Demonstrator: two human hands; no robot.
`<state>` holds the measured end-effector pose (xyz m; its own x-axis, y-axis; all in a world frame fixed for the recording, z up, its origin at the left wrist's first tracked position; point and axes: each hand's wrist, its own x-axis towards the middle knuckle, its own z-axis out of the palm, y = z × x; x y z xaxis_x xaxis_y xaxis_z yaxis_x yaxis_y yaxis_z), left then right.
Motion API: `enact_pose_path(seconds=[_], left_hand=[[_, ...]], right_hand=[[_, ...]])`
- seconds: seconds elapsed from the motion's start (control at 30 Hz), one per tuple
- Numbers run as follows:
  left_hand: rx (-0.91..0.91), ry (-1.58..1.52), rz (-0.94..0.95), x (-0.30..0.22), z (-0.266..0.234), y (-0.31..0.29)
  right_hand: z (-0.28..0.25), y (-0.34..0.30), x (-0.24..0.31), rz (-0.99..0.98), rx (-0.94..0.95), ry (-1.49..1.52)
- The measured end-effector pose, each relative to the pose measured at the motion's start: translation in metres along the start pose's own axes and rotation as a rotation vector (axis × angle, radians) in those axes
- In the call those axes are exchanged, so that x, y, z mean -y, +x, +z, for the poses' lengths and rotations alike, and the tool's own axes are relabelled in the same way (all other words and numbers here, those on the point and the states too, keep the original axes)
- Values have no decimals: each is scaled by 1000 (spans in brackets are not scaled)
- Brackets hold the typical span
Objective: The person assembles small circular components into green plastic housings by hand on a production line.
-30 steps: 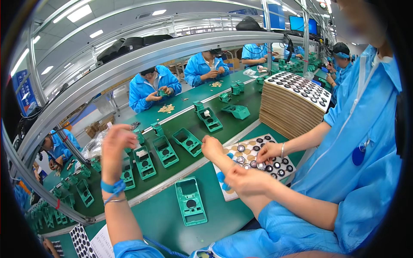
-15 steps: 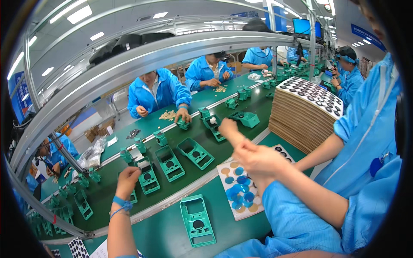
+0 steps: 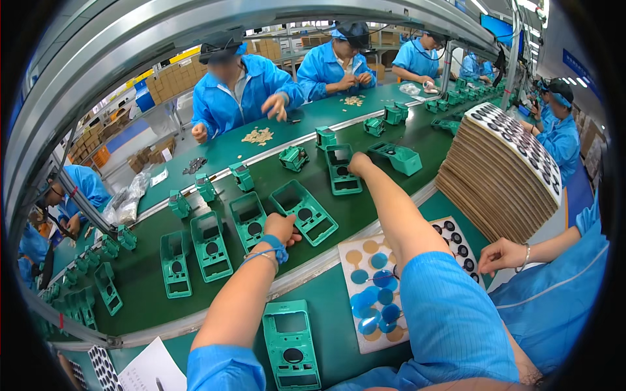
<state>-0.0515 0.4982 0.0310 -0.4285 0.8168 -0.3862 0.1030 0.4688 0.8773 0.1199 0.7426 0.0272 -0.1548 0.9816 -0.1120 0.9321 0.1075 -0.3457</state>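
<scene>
Both hands (image 3: 282, 229) (image 3: 358, 164) — closer together now

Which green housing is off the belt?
The green housing at bottom centre, lying on the near bench; the other frame-shaped housings lie beyond the edge rail, on the belt.

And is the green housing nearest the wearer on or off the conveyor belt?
Off: the green plastic housing lies on the near worktop, with the metal rail between it and the conveyor belt.
</scene>
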Motion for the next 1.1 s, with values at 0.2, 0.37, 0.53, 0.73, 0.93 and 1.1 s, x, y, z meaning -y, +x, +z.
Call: enact_pose_path(seconds=[0.2,0.37,0.53,0.73,0.93,1.1], left_hand=[[-36,40,163,-25,-14,-26],[-54,284,355,-61,-130,-176],[-129,426,338,-3,-209,-308],[-225,286,109,123,-204,-353],[-131,197,62,170,-187,-351],[-39,471,32,146,-203,-358]], right_hand=[[-23,-21,-2,-480,11,-642],[-103,-136,72,-150,168,535],[-94,-294,138,-621,382,434],[6,-450,163,-549,685,241],[24,-460,144,-530,751,45],[-28,-372,143,-637,584,-25]])
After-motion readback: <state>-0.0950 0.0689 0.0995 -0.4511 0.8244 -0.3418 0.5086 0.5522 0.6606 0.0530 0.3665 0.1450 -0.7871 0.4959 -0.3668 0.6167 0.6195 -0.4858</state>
